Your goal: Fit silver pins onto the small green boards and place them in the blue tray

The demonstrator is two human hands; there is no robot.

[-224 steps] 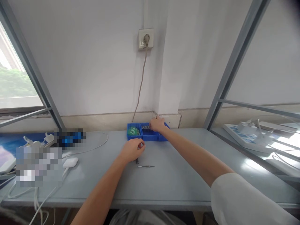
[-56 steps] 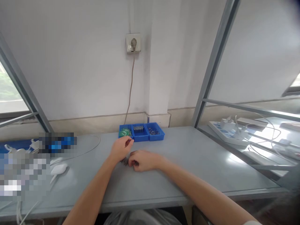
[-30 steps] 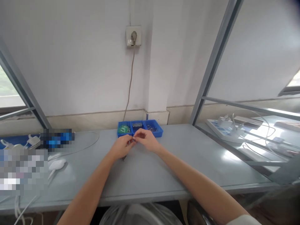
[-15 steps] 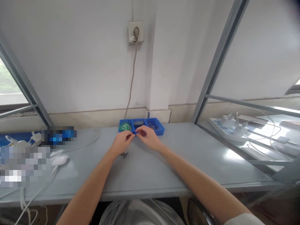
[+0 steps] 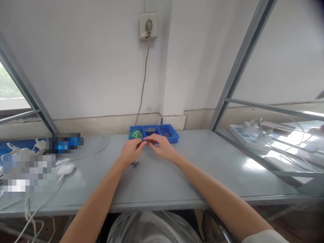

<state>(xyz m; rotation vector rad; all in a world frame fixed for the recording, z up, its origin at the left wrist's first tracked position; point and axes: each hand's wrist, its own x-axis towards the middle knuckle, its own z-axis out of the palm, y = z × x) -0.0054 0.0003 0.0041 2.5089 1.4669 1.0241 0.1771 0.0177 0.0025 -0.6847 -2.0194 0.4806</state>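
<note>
My left hand [image 5: 130,150] and my right hand [image 5: 162,147] meet fingertip to fingertip just in front of a blue compartment tray [image 5: 174,139]. Both are closed in a pinch. Whatever lies between the fingers is hidden or too small to name. Green circuit boards [image 5: 136,134] fill the tray's left section. The middle one holds rows of small dark and light parts [image 5: 150,130], and loose small metal pieces [image 5: 165,133] lie in the right one. Below my left hand, a few small metal parts [image 5: 135,164] rest on the grey table [image 5: 167,182].
A white adapter with its cable [image 5: 66,169] lies at left, near white plugs [image 5: 39,144]. A cord hangs from a wall socket [image 5: 148,26] behind the tray. Slanted metal frame posts [image 5: 243,64] stand at both sides. At right is a white power strip [image 5: 249,138].
My head view has shifted slightly, so the scene sits a little higher. The fingertips of my two hands have come closer together, and the blue bit between them is now mostly covered.
</note>
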